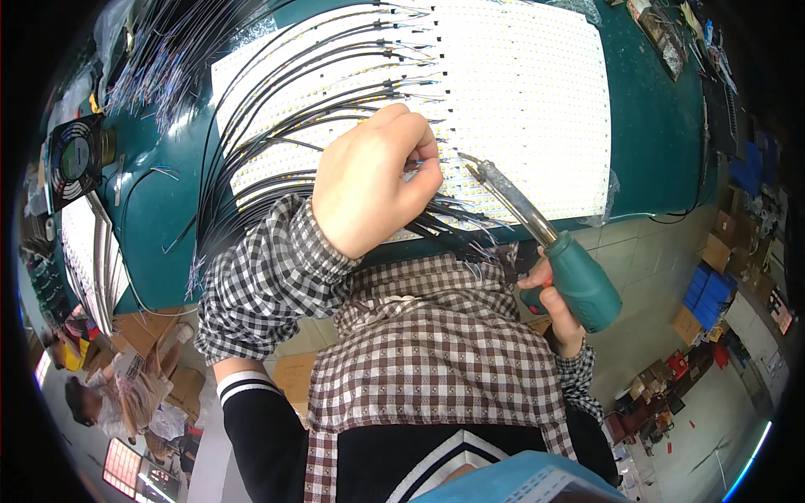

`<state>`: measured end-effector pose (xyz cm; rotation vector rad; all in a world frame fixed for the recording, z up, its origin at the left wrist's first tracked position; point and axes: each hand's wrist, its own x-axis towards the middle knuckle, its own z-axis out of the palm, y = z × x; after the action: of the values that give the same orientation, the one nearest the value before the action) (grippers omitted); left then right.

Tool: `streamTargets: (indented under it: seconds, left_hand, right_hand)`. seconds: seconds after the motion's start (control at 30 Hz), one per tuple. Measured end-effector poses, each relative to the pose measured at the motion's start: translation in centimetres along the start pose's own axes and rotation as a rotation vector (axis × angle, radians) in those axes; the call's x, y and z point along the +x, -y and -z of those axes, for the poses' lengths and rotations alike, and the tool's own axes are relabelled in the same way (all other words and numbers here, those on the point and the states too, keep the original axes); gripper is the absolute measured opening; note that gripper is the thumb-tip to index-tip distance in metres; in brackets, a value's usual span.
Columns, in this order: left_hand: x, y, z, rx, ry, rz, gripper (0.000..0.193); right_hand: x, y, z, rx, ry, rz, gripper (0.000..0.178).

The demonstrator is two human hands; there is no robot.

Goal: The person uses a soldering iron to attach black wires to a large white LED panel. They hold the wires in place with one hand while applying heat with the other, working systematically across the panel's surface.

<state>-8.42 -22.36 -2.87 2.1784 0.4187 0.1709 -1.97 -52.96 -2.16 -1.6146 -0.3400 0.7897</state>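
Note:
A white LED board panel (537, 109) with rows of small yellowish chips lies on the green table. Several black cables (289, 63) with thin bared wires lie across its left half. My left hand (365, 180) is closed in a pinch over the panel; thin wires show between the fingertips, partly hidden by the hand. In my right hand (563, 314) is a soldering gun (579, 272) with a green handle, held at the near right of the panel. Its metal tip points up and left, just right of my left fingertips. Whether the tip touches the board I cannot tell.
Loose wire bundles (159, 75) lie at the far left of the green table (654, 142). A black fan (75, 159) stands at the left edge near a stack of white panels (88, 251). Another person (117, 398) sits at lower left. Cardboard boxes (717, 251) stand at right.

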Motion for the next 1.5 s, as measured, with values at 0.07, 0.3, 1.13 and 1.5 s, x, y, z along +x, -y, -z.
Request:
streamTargets:
  seconds: [0.07,0.3,1.13,1.5]
  left_hand:
    - [0.0,0.0,0.1,0.025,0.021,0.014,0.007]
    - [-0.1,-0.1,0.2,0.041,0.032,-0.006,0.008]
    - [-2.4,-0.7,2.0,-0.067,0.173,-0.091,0.012]
    - [-2.0,-0.4,0.3,0.091,0.048,-0.051,0.006]
  right_hand:
    - [0.0,0.1,-0.1,0.011,-0.002,-0.010,0.054]
    - [0.0,0.4,-0.2,0.032,-0.025,-0.006,0.052]
    - [-0.3,1.0,0.5,-0.003,-0.003,0.034,0.061]
    - [-0.3,1.1,0.3,-0.004,-0.011,0.029,0.061]
